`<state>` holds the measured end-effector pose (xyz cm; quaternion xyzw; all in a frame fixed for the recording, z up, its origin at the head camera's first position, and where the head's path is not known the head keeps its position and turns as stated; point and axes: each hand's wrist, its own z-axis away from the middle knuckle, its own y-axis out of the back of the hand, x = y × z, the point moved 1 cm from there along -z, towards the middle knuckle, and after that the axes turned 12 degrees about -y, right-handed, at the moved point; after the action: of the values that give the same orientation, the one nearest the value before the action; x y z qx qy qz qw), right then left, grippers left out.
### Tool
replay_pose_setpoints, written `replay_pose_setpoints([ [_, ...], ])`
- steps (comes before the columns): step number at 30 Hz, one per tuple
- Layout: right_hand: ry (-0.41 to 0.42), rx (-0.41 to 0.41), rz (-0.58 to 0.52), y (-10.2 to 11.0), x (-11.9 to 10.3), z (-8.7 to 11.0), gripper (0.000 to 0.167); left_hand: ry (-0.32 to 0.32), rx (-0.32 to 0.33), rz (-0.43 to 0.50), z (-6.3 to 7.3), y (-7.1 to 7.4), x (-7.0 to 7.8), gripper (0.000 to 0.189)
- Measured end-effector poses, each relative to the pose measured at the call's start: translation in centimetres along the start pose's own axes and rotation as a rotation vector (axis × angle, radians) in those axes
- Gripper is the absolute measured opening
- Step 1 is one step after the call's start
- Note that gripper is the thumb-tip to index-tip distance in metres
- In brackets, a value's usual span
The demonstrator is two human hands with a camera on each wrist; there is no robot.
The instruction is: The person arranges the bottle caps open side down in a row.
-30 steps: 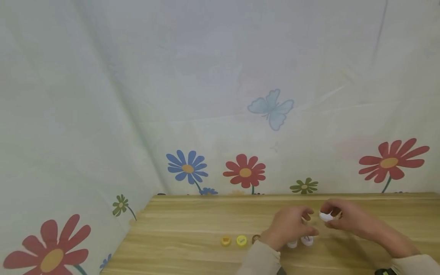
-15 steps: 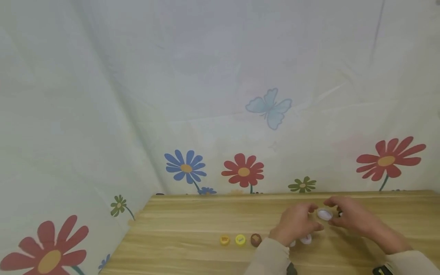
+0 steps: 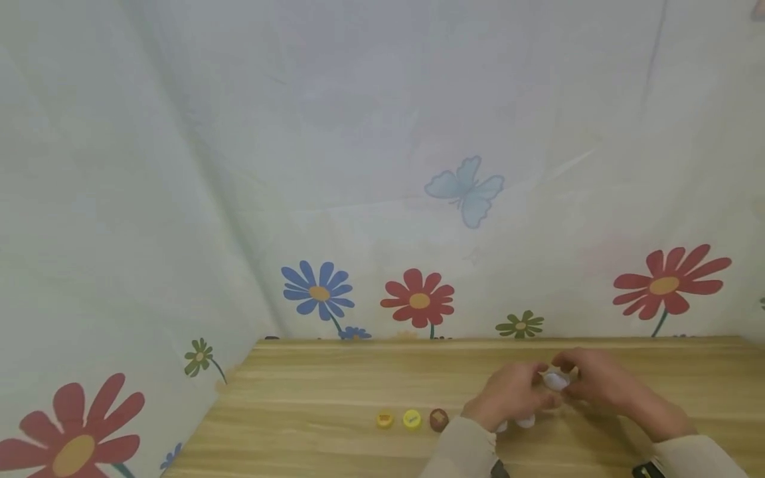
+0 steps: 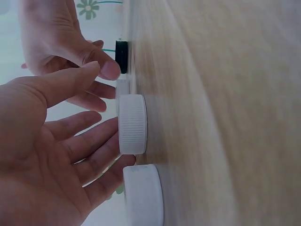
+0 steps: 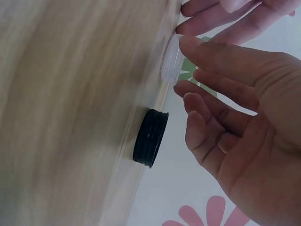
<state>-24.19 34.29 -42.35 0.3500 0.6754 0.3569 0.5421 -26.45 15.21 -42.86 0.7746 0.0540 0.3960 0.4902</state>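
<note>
A pale translucent cap sits between the two hands near the back of the table. My right hand pinches this translucent cap across its width between thumb and forefinger. My left hand is beside it, fingers spread and loosely bent, fingertips close to the cap's other side. Below the left hand, a ribbed white cap and a smooth white cap stand on the table, partly covered by that hand in the head view. A black cap lies beyond the right hand, hidden from the head view.
Left of the hands, an orange cap, a yellow cap and a brown cap form a row on the wooden table. A flowered cloth hangs behind the table's back edge.
The right hand has shifted slightly left with the translucent cap, nearer the left hand. The left hand moved right, uncovering the brown cap. The head view drifted slightly.
</note>
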Motion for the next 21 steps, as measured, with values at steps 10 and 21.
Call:
replay_pose_setpoints([
  [10, 0.024, -0.013, -0.011, -0.25, -0.16, -0.05, 0.038, -0.051, -0.005, -0.005, 0.26, 0.41, 0.06, 0.044],
  [21, 0.000, -0.073, -0.033, -0.43, -0.44, 0.30, 0.028, -0.073, -0.021, 0.048, 0.61, 0.68, -0.36, 0.041],
])
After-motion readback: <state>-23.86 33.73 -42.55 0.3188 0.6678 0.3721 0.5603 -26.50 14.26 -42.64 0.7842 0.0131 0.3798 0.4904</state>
